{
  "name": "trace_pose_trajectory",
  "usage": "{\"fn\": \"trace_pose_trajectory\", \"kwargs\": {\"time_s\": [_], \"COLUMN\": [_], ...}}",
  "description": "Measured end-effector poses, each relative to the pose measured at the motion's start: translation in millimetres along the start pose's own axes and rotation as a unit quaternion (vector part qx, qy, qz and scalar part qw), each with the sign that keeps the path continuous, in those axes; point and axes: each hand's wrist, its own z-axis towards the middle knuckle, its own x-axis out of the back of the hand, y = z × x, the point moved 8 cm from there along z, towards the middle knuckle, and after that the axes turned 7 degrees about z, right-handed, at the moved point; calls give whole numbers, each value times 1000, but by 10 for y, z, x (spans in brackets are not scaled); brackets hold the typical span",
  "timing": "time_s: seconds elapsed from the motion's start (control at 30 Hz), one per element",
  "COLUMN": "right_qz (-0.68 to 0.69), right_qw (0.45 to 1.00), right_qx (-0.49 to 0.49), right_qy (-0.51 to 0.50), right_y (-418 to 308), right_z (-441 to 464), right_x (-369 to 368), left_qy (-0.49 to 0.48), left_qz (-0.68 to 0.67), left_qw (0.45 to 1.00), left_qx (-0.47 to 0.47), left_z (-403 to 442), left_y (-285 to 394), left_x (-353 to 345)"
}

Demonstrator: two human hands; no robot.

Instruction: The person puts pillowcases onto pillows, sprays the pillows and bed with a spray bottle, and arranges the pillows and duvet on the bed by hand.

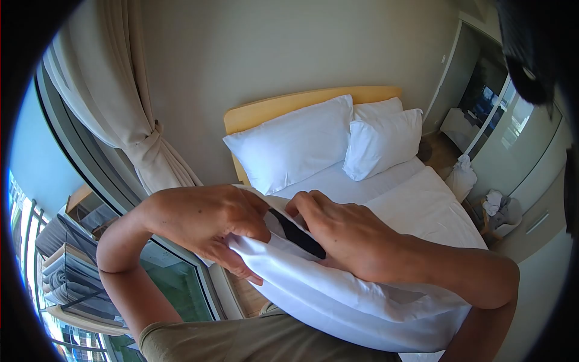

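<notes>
A white pillowcase hangs in front of my body, rounded and full at its lower part. My left hand is closed on its gathered edge, thumb and fingers pinching the cloth. On the other side of the opening, my right hand grips the fabric with bent fingers, some of them hidden. A black patch shows in the gap between my hands; what it is I cannot make out. Whatever fills the pillowcase is mostly hidden by the cloth.
Ahead stands a bed with white bedding, a wooden headboard and white pillows. A tied curtain and glass door are on my left, with a loaded drying rack outside. A basket stands right.
</notes>
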Motion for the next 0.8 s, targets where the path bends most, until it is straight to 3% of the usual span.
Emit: {"fn": "trace_pose_trajectory", "kwargs": {"time_s": [0.07,0.1,0.17,0.2,0.27,0.3,0.37,0.4,0.43,0.5,0.57,0.63,0.67,0.73,0.77,0.8], "right_qz": [-42,-36,-110,-111,-74,-78,-193,-185,-178,-121,-88,57,29,-32,-65,-111], "right_qw": [998,992,990,990,992,991,958,956,953,943,980,990,986,944,896,875], "right_qx": [5,-75,43,37,5,-3,156,184,210,301,172,-57,-125,-299,-402,-432], "right_qy": [-42,-90,75,77,104,110,146,135,123,80,-37,-115,-102,-134,-177,-187], "right_y": [96,74,-58,-62,-90,-50,-244,-320,-398,-459,-310,48,177,445,570,643], "right_z": [113,221,332,380,421,411,330,255,164,-122,-470,-918,-1172,-1721,-2046,-2381], "right_x": [-88,31,445,534,739,727,640,587,522,376,306,342,463,677,779,859], "left_qy": [41,40,78,75,43,41,80,90,77,175,84,39,36,119,119,110], "left_qz": [50,50,91,89,290,289,457,514,518,304,289,238,239,249,248,239], "left_qw": [998,998,985,986,941,943,874,840,841,928,945,958,960,941,942,939], "left_qx": [27,26,124,119,168,157,146,151,139,124,124,153,141,197,193,222], "left_z": [-29,-49,-83,-35,80,139,272,336,384,493,527,439,431,347,332,293], "left_y": [-63,-75,-265,-293,-434,-448,-390,-364,-324,-300,-429,-696,-709,-758,-740,-762], "left_x": [186,251,443,450,459,407,279,183,94,163,47,-61,-55,170,237,313]}}
